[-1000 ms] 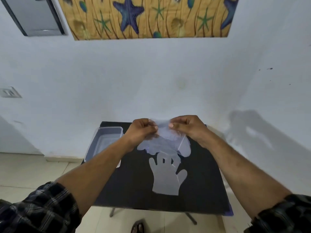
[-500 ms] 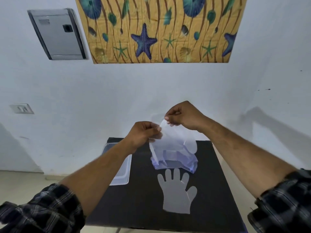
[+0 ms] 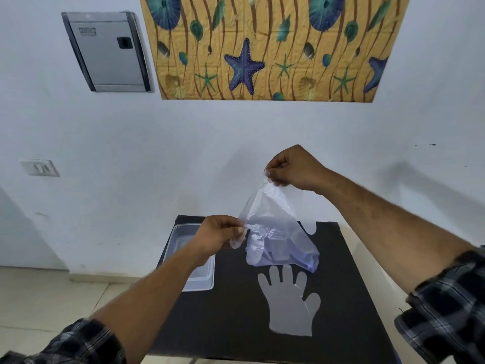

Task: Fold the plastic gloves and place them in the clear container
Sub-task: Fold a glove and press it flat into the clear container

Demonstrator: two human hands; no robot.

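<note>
A clear plastic bag (image 3: 275, 232) with several plastic gloves inside hangs above the black table (image 3: 236, 324). My right hand (image 3: 294, 168) pinches its top corner, raised high. My left hand (image 3: 220, 236) pinches the bag's left edge lower down, where a glove finger pokes out. One plastic glove (image 3: 288, 303) lies flat on the table below the bag, fingers pointing away from me. Another glove's tip (image 3: 311, 228) shows behind the bag. The clear container (image 3: 181, 239) sits at the table's left edge, partly hidden by my left forearm.
The table stands against a white wall. A tiled floor (image 3: 39, 311) lies to the left. A grey wall box (image 3: 107, 52), a switch plate (image 3: 39, 168) and a starfish-patterned panel (image 3: 262, 48) are on the wall.
My right hand has lifted the bag's top corner higher and the bag now hangs stretched between both hands. The camera has tilted upward. The flat glove has not moved.
</note>
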